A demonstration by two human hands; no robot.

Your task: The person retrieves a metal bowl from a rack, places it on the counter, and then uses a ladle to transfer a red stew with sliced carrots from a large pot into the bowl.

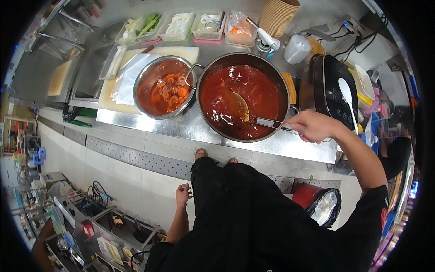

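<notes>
My right hand [314,125] is closed around the wire handle of a strainer or ladle [239,102], whose bowl end lies partly sunk in red liquid inside a large metal pot [286,102]. Left of the pot, close beside it, a steel bowl [144,73] contains sliced carrots [183,91] and chunks in reddish liquid. The bowl rests partly over a cutting board [103,98] with a clear plastic sheet [127,80] on it. My left hand [183,193] hangs beside my leg, away from the counter, fingers loosely bent and holding nothing.
Along the wall stand plastic tubs of vegetables [176,27], a blowtorch [266,35] and stacked paper bowls [278,17]. At the right is a black cooker [334,91] with a white spoon [346,93] on top. A lined bin [306,197] stands on the floor behind me at the right.
</notes>
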